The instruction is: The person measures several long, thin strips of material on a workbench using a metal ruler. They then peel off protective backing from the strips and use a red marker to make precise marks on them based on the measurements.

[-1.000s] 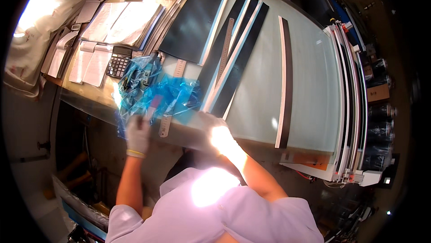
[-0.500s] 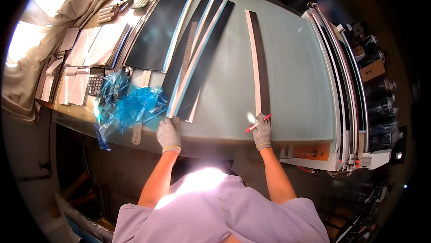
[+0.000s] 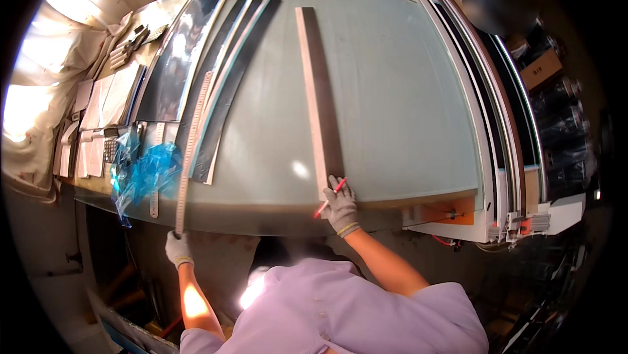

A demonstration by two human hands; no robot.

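Gloved in grey, my left hand (image 3: pixel 178 249) is closed on the near end of a long metal ruler (image 3: pixel 186 171), just past the table's front edge. The ruler slants away over dark sheet strips (image 3: pixel 226 102) with pale and light-blue edges. My right hand (image 3: pixel 341 207), also gloved, holds a red and white pen (image 3: pixel 341 184) across its fingers. It rests at the near end of a long brown strip (image 3: pixel 325 105) with a pale pinkish edge, which lies lengthwise on the table. Whether the fingers also grip the strip is hard to see.
Crumpled blue film (image 3: pixel 157 165) lies at the table's left, partly over a second ruler (image 3: pixel 154 205). Behind it are a large dark glossy sheet (image 3: pixel 173 79), papers (image 3: pixel 108 102) and a calculator (image 3: pixel 110 148). A long rail machine (image 3: pixel 487 112) borders the glass tabletop (image 3: pixel 405 105) on the right.
My left hand has moved left and toward me, pulling the ruler past the table edge. My right hand stays at the brown strip's near end with the pen. The whole view has shifted.
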